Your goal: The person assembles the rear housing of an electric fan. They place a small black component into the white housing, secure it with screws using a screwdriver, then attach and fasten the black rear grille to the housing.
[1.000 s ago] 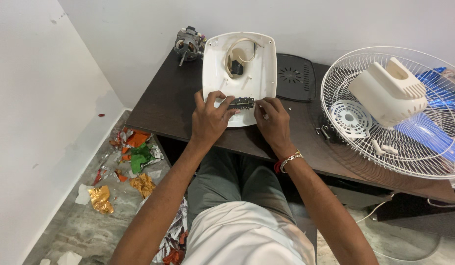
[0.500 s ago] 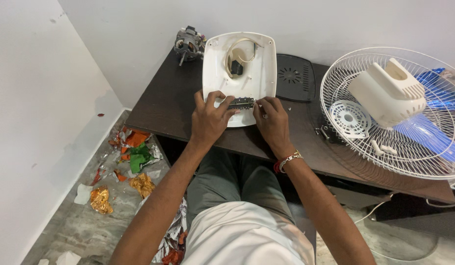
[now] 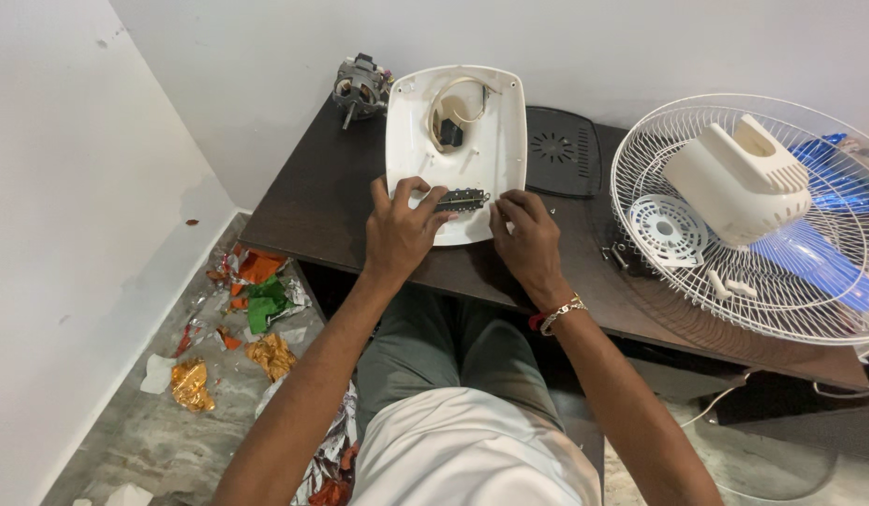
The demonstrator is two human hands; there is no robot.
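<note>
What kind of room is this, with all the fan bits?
Probably a plain room at home used for fixing things. A dark desk holds a taken-apart fan: its white grille, a motor and a base shell. Foil scraps litter the floor.

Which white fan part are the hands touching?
The flat white base cover under both hands; the white motor housing lies apart in the wire grille.

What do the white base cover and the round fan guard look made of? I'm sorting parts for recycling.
The white base cover looks like moulded plastic: smooth, faintly glossy, with rounded edges. The fan guard looks like white-coated metal wire, judging by its thin radial spokes, though the coating leaves that open.
</note>
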